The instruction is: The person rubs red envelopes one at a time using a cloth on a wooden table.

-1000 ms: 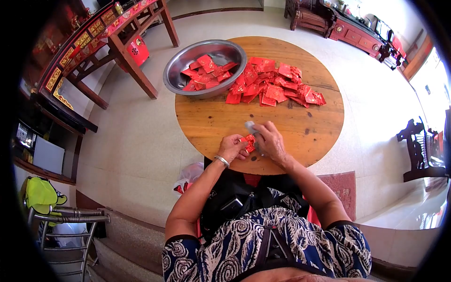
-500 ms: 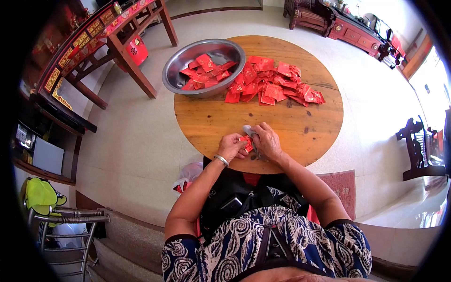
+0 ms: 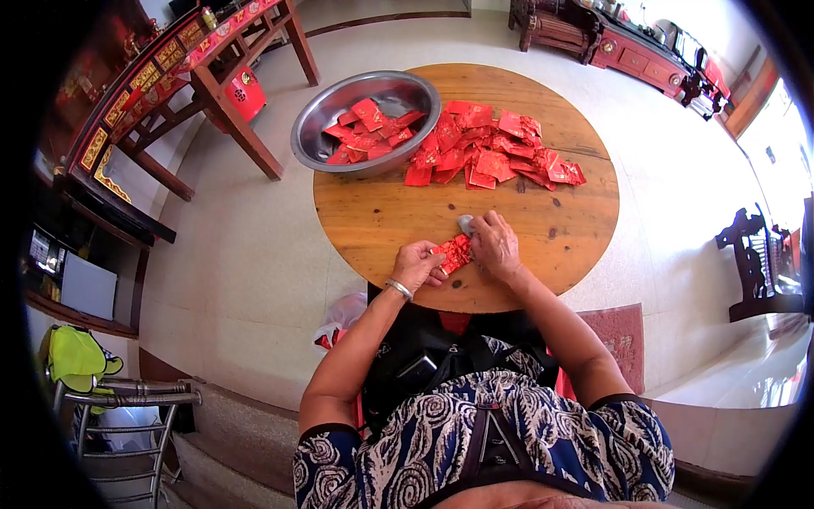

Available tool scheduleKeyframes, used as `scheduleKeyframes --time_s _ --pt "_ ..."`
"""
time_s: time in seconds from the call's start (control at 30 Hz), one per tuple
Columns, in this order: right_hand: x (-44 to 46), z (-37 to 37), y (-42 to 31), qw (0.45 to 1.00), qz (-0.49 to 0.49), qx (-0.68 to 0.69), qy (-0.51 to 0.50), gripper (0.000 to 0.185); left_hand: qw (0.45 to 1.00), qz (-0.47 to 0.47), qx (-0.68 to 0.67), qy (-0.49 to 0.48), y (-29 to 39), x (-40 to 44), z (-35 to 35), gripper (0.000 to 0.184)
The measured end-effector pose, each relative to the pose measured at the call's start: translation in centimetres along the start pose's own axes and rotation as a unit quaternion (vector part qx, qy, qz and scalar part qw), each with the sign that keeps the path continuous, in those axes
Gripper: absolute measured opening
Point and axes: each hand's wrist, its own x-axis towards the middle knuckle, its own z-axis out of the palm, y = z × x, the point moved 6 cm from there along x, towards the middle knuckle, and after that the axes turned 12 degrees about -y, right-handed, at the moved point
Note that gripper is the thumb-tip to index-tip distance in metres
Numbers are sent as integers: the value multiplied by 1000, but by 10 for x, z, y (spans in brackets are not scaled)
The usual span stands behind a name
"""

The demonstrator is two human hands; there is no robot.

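My left hand, with a bracelet at the wrist, pinches the left end of a small red packet at the near part of the round wooden table. Gold-coloured marks show on the packet. My right hand lies at the packet's right end, fingers closed on a greyish-white cloth-like piece that pokes out past the fingertips. Most of that piece is hidden under the hand. Farther off, a loose heap of red packets covers part of the table.
The round wooden table carries a wide metal basin at its far left, with several red packets inside. A white plastic bag hangs by the near left edge. A carved altar table stands left, a metal-railed chair lower left.
My right hand has slid right and slightly away with the greyish-white piece, uncovering more of the red packet. My left hand keeps its hold in nearly the same place.
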Motion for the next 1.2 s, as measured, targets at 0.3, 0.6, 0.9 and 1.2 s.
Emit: scheduleKeyframes --time_s 0.3,0.6,0.9,1.2 --pt "-2 -19 32 998 67 -14 11 19 1000 6 -1 0 -1 0 0 11" --pt "0 -36 -13 995 28 91 30 23 1000 2 -2 -10 1 -1 1 12" --pt "0 4 -36 994 -12 85 -71 24 1000 8 6 -16 0 1 1 12" --pt "0 10 -22 997 -10 55 -57 22 1000 3 2 -3 -1 2 -1 13"
